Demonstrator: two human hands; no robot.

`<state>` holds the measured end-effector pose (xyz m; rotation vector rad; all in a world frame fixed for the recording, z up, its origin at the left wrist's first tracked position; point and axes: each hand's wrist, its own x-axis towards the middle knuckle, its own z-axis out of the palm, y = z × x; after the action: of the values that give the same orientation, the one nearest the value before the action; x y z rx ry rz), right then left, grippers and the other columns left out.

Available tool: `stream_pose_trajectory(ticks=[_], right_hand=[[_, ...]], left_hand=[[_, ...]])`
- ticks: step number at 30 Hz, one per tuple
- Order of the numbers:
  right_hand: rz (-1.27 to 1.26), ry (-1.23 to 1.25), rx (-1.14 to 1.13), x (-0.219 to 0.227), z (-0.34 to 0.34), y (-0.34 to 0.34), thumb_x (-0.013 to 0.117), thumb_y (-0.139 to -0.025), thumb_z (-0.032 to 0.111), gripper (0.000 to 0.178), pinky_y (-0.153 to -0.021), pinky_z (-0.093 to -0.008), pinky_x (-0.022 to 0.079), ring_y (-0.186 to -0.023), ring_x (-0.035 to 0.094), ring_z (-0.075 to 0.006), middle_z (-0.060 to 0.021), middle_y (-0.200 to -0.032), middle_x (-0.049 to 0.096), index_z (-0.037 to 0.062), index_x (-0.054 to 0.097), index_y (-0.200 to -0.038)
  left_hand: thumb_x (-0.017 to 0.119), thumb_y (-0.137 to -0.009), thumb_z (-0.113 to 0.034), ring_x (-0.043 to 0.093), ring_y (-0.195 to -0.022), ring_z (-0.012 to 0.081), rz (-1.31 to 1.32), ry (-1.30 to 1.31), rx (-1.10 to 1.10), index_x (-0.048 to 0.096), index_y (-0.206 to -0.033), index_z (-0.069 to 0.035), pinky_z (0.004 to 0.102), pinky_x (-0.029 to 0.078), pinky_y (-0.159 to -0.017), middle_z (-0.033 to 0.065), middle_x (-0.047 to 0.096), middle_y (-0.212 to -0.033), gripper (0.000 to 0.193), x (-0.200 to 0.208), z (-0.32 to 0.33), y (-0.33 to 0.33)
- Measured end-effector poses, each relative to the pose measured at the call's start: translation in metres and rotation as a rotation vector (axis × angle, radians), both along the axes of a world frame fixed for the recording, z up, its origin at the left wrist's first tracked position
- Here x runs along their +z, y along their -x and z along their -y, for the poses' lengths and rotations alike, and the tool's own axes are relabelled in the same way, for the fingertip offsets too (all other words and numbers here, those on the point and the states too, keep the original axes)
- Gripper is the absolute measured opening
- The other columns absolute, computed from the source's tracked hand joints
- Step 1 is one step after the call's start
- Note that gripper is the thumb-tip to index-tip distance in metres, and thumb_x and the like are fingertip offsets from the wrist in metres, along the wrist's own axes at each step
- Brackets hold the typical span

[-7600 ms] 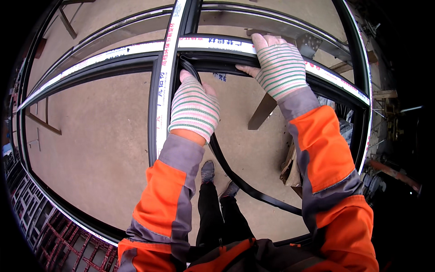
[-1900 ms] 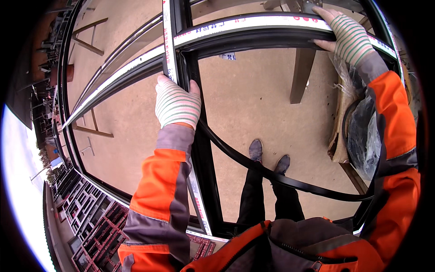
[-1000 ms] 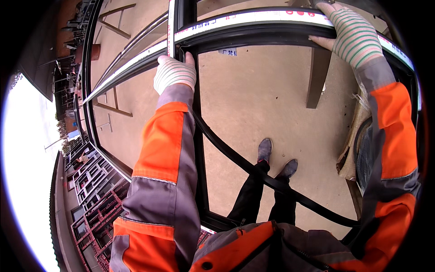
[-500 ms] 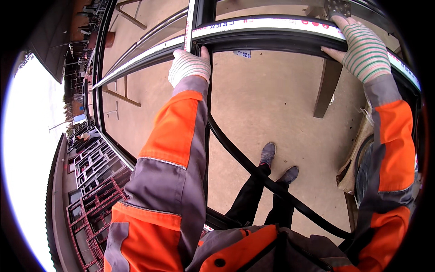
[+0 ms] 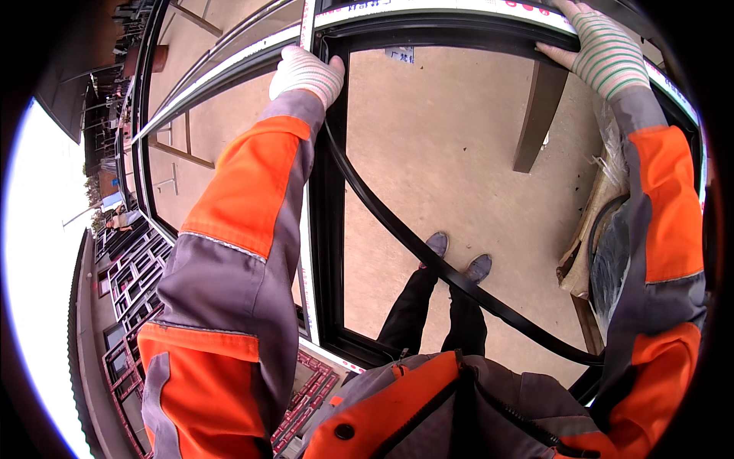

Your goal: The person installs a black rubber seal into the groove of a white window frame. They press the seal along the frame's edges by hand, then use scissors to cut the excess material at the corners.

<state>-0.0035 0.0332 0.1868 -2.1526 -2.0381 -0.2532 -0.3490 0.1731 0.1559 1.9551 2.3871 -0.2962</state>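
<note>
A large black metal window frame [image 5: 443, 34] with white printed film along its bars lies in front of me. My left hand [image 5: 307, 76], in a striped white knit glove, is closed at the joint of the crossbar and upright; its fingertips are partly hidden. A long black rubber strip [image 5: 401, 229] comes out from under that hand and curves down to the right, past my legs. My right hand [image 5: 612, 57], in a glove with green stripes, grips the far bar at the right, fingers over it and bare thumb on the near side.
Below the frame a brown metal leg [image 5: 539, 118] stands on the tan floor. Cardboard and plastic wrapping [image 5: 600, 222] are at the right. More lattice frames [image 5: 141, 275] stand at the left, with another person [image 5: 122, 220] farther off.
The frame sits higher in the picture and more of its near upright shows. Both hands stay at about the same spots on the frame. The strip hangs as before.
</note>
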Motion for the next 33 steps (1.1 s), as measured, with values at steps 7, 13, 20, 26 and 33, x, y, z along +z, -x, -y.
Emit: stream_pose_trajectory(ticks=[7, 13, 20, 26, 33], right_hand=[[0.036, -0.001, -0.051, -0.001, 0.004, 0.007, 0.09, -0.072, 0.045, 0.062, -0.093, -0.0463, 0.056, -0.104, 0.07, -0.0377, -0.0166, -0.109, 0.074, 0.0077, 0.07, -0.117], [0.083, -0.398, 0.076, -0.056, 0.018, 0.005, 0.089, -0.077, 0.034, 0.076, -0.113, -0.0477, 0.044, -0.128, 0.058, -0.0353, -0.0142, -0.138, 0.06, 0.0085, 0.055, -0.14], [-0.85, 0.459, 0.058, -0.085, 0.17, 0.208, 0.074, -0.093, 0.045, 0.079, -0.12, -0.0489, 0.039, -0.134, 0.053, -0.0433, -0.0284, -0.142, 0.056, -0.0045, 0.049, -0.149], [-1.363, 0.604, 0.012, -0.083, 0.22, 0.295, 0.057, -0.106, 0.02, 0.052, -0.102, -0.042, 0.052, -0.113, 0.068, -0.0379, -0.0242, -0.122, 0.069, -0.004, 0.048, -0.151], [-1.165, 0.686, 0.064, -0.043, 0.203, 0.352, 0.056, -0.106, 0.026, 0.068, -0.075, -0.0486, 0.056, -0.081, 0.069, -0.0415, -0.0257, -0.088, 0.066, 0.0045, 0.029, -0.165]], left_hand=[[0.081, -0.082, -0.041, 0.071, -0.114, 0.04, 0.182, -0.015, -0.012, 0.053, -0.13, 0.001, 0.0467, 0.057, -0.1, 0.0241, 0.067, -0.124, 0.069, 0.004, 0.093, 0.037], [0.082, -0.083, -0.038, 0.071, -0.113, 0.0384, 0.225, 0.022, 0.007, 0.051, -0.129, -0.001, 0.0469, 0.058, -0.097, 0.0227, 0.065, -0.125, 0.067, 0.014, 0.098, 0.032], [0.082, -0.083, -0.036, 0.07, -0.113, 0.0397, 0.276, 0.026, -0.005, 0.049, -0.131, 0.002, 0.0475, 0.058, -0.097, 0.0243, 0.064, -0.125, 0.069, 0.009, 0.099, 0.042], [0.081, -0.083, -0.035, 0.069, -0.116, 0.0402, 0.275, 0.018, -0.024, 0.048, -0.133, 0.002, 0.0471, 0.057, -0.099, 0.0243, 0.064, -0.127, 0.07, 0.018, 0.1, 0.04], [0.081, -0.083, -0.035, 0.071, -0.113, 0.0394, 0.272, -0.006, -0.058, 0.048, -0.132, 0.003, 0.0457, 0.057, -0.099, 0.0241, 0.068, -0.124, 0.07, 0.008, 0.098, 0.045]])
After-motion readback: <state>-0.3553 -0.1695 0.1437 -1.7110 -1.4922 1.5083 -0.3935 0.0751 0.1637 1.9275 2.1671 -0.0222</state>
